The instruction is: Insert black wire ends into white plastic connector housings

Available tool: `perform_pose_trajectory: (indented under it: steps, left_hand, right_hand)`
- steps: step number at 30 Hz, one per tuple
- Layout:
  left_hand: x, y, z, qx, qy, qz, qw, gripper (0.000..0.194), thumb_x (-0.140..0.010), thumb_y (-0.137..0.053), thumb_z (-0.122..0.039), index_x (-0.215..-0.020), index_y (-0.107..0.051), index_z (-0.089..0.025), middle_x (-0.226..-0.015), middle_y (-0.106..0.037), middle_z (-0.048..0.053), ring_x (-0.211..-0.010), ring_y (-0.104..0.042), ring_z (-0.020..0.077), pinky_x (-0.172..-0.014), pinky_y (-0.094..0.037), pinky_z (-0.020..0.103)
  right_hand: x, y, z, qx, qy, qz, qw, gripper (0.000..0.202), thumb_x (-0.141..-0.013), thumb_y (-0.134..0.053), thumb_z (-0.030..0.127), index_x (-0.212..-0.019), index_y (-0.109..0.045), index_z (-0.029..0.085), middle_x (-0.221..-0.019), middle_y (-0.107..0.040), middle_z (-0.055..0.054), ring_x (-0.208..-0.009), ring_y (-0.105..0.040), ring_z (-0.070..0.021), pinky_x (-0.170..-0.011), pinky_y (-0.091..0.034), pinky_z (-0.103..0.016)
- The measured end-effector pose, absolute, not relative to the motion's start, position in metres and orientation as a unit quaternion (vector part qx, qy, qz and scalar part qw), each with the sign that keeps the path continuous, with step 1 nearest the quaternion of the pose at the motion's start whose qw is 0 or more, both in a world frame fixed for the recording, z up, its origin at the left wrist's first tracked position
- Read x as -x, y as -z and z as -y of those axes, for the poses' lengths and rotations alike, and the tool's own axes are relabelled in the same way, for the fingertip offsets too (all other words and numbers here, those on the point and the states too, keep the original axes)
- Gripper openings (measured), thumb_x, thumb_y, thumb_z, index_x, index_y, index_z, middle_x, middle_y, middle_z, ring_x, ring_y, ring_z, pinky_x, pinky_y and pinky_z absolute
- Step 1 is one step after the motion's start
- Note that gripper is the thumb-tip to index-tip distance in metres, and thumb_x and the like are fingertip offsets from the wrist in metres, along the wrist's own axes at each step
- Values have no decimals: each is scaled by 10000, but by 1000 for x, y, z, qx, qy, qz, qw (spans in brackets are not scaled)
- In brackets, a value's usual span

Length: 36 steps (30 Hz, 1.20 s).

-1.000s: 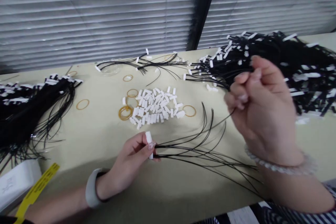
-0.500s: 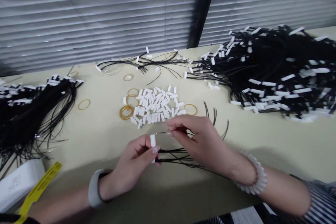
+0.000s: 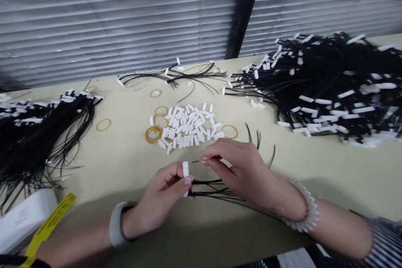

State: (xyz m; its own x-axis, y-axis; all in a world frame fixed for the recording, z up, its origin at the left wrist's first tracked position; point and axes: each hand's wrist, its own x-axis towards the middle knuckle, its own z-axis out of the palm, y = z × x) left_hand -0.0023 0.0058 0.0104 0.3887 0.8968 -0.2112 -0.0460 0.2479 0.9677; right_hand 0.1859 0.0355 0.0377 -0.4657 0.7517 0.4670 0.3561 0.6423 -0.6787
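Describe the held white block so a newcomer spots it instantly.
Below the blinds, over the table, find the left hand with the grey wristband. It pinches the white block, which, unlike the bare white pieces piled beyond, trails black wires.

1. Yellow tag (image 3: 52,222), lower left: dark printed characters run along its length; I cannot make out a word.
2. White plastic casing (image 3: 29,211), beside the tag: a faint grey mark, too blurred for me to read.
3. White label (image 3: 295,258), lower edge: I can read no lettering here.
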Motion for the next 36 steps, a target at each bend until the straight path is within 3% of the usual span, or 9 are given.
perform_pose_trajectory:
  steps: [6,16,24,36]
  left_hand:
    - [4,-9,-4,-506,-346,-421,669,207,-819,-549,-307,-678,-511,-161,-608,-507,-24,-589,-488,109,-572,-417,238]
    - [4,-9,-6,-509,-341,-420,669,206,-815,-553,-306,-673,-513,-162,-608,-498,-25,-577,-483,108,-563,-413,237]
    - [6,-7,-5,-495,-340,-405,689,177,-811,-556,-298,-698,-533,-165,-639,-510,-15,-601,-474,114,-588,-439,246]
    - [4,-7,-5,-446,-374,-411,701,230,-784,-590,-320,-643,-504,-160,-590,-506,-22,-545,-482,105,-544,-424,238]
  right_hand:
    - [-189,-35,-34,323,-199,845,378,169,-802,-460,55,-884,-564,160,-738,-562,-10,-694,-502,-93,-625,-406,-205]
    - [-190,-35,-34,260,-160,875,375,240,-763,-439,-9,-911,-544,148,-832,-602,-36,-773,-519,-117,-701,-453,-262]
    - [-192,-35,-34,208,-56,896,388,194,-819,-444,54,-968,-532,141,-860,-628,-56,-836,-551,-143,-724,-469,-295]
    - [-193,-32,-37,237,-73,896,369,234,-745,-472,-15,-901,-545,144,-776,-628,-33,-739,-564,-119,-680,-479,-273]
